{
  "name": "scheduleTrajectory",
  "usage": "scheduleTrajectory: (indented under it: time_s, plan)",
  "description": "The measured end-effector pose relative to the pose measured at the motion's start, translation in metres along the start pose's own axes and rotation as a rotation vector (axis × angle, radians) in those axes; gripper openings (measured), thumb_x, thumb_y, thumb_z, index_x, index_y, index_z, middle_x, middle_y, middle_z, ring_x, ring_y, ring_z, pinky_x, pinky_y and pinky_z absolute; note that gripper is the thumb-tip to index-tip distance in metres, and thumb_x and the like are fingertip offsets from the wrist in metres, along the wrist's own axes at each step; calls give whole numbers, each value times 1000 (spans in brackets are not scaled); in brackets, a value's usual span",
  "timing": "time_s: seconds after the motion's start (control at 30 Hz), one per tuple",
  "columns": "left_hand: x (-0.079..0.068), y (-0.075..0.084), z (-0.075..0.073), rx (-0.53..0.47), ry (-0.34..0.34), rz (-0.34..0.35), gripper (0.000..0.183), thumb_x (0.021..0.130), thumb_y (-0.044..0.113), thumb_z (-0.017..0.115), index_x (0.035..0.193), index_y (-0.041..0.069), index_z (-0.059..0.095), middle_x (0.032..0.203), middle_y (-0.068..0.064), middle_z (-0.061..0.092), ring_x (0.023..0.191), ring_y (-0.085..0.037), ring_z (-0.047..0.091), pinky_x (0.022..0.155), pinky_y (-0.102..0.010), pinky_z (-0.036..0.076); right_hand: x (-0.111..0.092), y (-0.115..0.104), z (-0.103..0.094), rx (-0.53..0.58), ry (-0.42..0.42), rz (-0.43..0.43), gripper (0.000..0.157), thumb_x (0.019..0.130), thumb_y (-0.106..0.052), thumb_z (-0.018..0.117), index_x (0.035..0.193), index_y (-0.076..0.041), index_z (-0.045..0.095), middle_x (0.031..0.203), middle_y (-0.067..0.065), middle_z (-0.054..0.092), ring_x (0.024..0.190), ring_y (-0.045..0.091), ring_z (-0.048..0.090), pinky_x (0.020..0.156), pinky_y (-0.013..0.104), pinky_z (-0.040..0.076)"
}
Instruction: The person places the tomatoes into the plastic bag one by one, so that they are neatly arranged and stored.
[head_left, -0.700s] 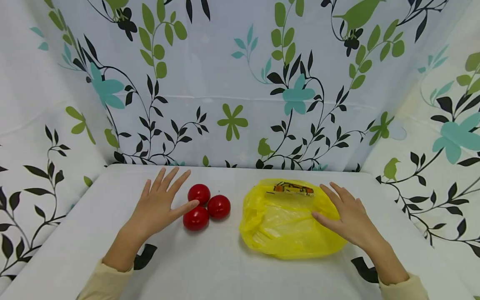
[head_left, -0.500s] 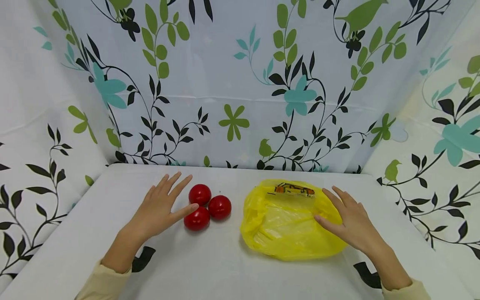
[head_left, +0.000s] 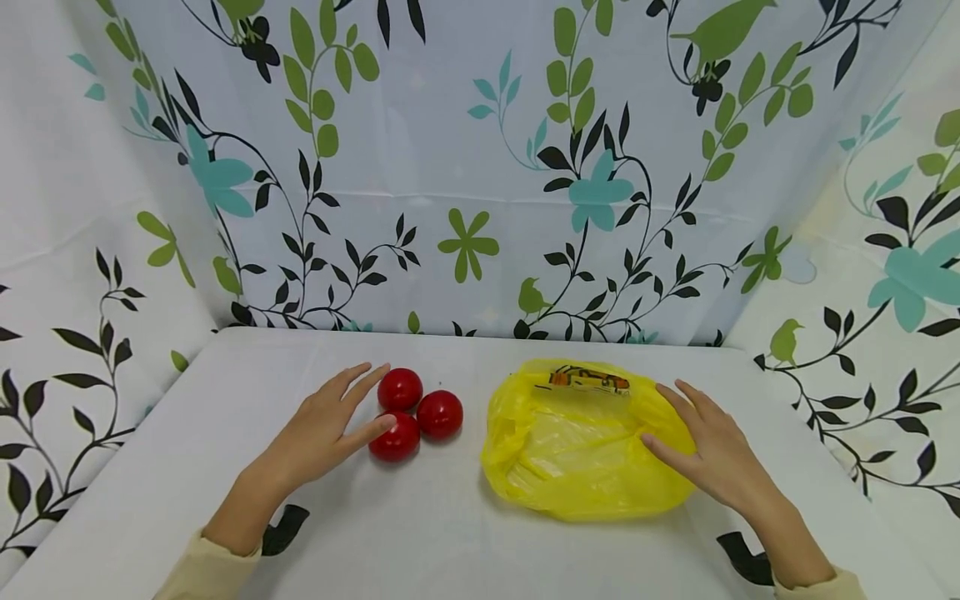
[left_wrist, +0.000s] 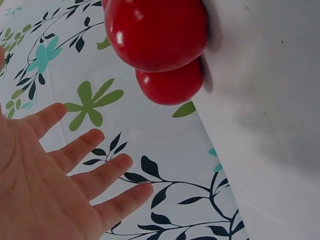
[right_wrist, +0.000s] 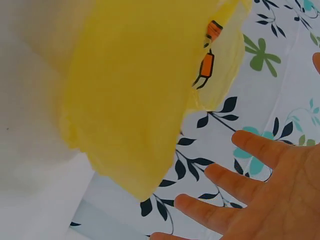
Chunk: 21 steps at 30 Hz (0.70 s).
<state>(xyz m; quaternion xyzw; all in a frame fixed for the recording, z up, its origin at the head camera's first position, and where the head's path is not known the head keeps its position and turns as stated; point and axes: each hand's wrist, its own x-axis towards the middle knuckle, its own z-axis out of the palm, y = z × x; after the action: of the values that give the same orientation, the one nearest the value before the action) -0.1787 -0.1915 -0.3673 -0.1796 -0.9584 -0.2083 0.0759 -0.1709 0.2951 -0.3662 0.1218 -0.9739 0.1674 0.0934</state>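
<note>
Both hands are up and wide here, nothing held in either! Lower left of centre, the left hand (head_left: 318, 433) has its fingers spread, thumb over the edge of the nearest red ball (head_left: 394, 437); whether it touches, the head view can't say. That ball sits bunched with two more, the far red ball (head_left: 400, 389) and the right-hand red ball (head_left: 440, 415), a tight little cluster just left of centre on the white desk (head_left: 450, 542).

Over to the right of centre, the yellow bag (head_left: 577, 467), crumpled and slumped, printed patch at its upper edge. The right hand (head_left: 712, 454) overlaps its right side in the head view, but the wrist view shows fingers loose and apart from the plastic.

Now the danger! Those balls look smooth and round, so a stray knock from that left thumb could well scatter the bunch, perhaps off toward the bag. And the bag looks thin: a careless sweep of the right fingers would likely snag it, crush it or drag it along.
</note>
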Motion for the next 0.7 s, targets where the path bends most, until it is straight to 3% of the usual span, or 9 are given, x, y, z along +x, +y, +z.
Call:
scheduleTrajectory:
  time_s: [0.43, 0.7]
  plan:
    - [-3, -3, 11, -103, -35, -19, 68, 94, 49, 58, 152, 23, 33, 151, -17, 34, 135, -43, 36, 95, -66, 43, 2, 18, 1, 66, -74, 90, 80, 93, -54, 56, 153, -10, 28, 156, 27, 19, 135, 56, 23, 94, 81, 26]
    - [1, -9, 16, -339, -90, -2, 68, 89, 41, 69, 147, 21, 41, 146, -17, 39, 131, -44, 41, 94, -60, 49, 4, 25, 4, 195, -92, 133, 87, 89, -49, 64, 150, -1, 26, 153, 31, 18, 135, 55, 22, 98, 79, 25]
